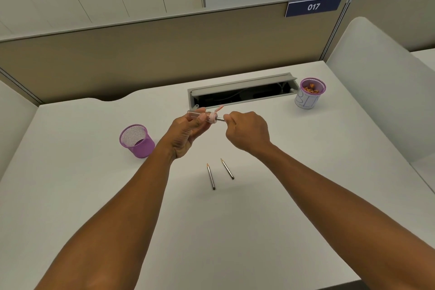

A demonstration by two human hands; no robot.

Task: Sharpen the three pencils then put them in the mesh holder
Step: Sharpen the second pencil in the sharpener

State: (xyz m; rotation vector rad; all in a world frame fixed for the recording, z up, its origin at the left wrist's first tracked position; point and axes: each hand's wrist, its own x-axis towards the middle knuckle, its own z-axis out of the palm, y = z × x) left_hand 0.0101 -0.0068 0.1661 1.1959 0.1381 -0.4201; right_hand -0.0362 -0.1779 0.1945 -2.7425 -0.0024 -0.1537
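Observation:
My left hand (186, 133) grips a clear tube-shaped sharpener (201, 116) with a pink cap, held above the middle of the desk. My right hand (247, 133) is closed on a grey pencil (220, 119) whose tip is pushed into the pink end of the sharpener. Most of that pencil is hidden in my fist. Two more grey pencils lie on the desk nearer to me, one on the left (211, 176) and one on the right (227, 168), both with pointed tips facing away. A purple mesh holder (137, 141) stands upright to the left of my hands.
A second purple-rimmed cup (310, 96) wrapped in white paper holds orange shavings at the back right. An open cable tray (240, 93) is set into the white desk (94, 183) behind my hands. Beige partition walls enclose the desk.

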